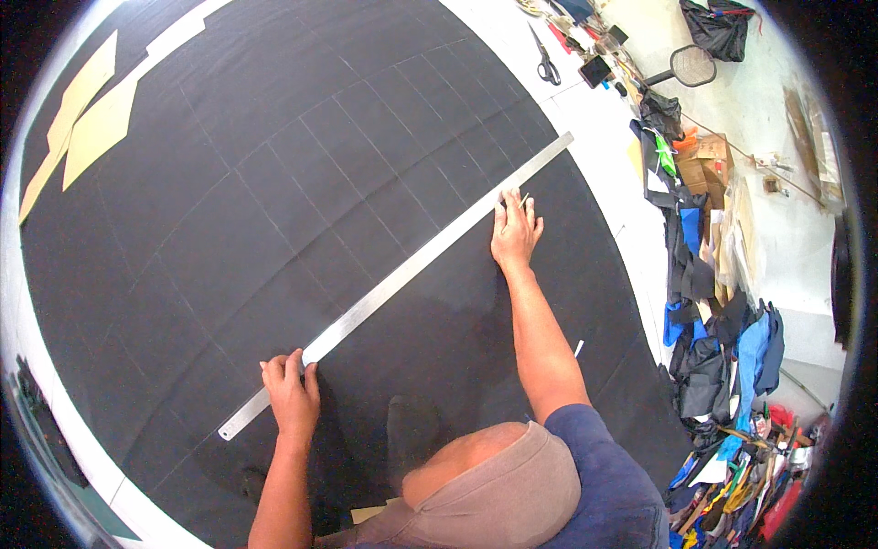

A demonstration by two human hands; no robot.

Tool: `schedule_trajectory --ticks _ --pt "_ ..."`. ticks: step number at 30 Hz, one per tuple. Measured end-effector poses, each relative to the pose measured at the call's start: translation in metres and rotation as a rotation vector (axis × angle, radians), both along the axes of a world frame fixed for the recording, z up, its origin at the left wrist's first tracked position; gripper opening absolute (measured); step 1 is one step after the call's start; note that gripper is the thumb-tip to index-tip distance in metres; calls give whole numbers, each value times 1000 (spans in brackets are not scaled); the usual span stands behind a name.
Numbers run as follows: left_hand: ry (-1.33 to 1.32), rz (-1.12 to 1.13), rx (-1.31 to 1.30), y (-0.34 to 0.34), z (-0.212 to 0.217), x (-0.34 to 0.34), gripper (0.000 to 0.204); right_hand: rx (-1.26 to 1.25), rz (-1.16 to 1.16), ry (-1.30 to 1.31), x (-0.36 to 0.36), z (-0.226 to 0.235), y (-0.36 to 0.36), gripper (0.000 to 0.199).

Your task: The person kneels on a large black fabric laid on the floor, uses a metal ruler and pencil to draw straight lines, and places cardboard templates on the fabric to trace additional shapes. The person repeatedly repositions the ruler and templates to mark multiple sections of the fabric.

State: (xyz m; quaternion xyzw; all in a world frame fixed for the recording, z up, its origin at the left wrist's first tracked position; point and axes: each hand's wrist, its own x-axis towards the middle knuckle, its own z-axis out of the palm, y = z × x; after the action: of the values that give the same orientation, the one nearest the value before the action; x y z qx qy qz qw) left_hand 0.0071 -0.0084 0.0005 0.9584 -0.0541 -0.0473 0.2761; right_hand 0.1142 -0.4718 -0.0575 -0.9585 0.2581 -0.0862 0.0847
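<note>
A long metal ruler [402,277] lies slantwise on black fabric [366,197], from near left to far right. My left hand [293,393] grips the ruler near its lower end, with the fingertips over the metal and the thumb at the near edge. Further up, my right hand [517,236] rests with its fingertips on the ruler's near edge. A small pale stick [523,199], perhaps chalk, pokes out between its fingers. Thin pale lines run over the fabric beyond the ruler, forming a row of long boxes.
Cream pattern pieces [101,128] lie at the far left. Black scissors [546,66] rest on the white table edge [585,119] at the far right, near a dark phone-like device [594,71]. Another white stick [579,349] lies beside my right forearm. Cloth scraps [700,366] heap up along the right.
</note>
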Motion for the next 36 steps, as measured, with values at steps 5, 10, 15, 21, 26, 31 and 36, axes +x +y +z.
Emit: schedule_trajectory --ticks 5,10,15,21,26,31,36 --pt "6 10 -4 4 -3 -3 38 -25 7 0 5 -1 2 41" --pt "-12 -2 23 5 -3 -1 40 -70 21 -5 -3 -8 -5 42" --pt "-39 20 -15 7 -13 -7 38 -45 8 -31 0 -9 -7 41" --pt "-64 53 -25 5 -16 -10 37 -73 38 -74 0 -14 -8 40" --pt "-41 53 -35 4 -16 -10 36 -82 54 -80 -1 -13 -10 41" --pt "-28 45 -22 2 -13 -5 35 -67 39 -73 1 -12 -9 40" --pt "-50 41 -2 0 -11 -4 34 -75 18 -48 -2 -10 -11 40"
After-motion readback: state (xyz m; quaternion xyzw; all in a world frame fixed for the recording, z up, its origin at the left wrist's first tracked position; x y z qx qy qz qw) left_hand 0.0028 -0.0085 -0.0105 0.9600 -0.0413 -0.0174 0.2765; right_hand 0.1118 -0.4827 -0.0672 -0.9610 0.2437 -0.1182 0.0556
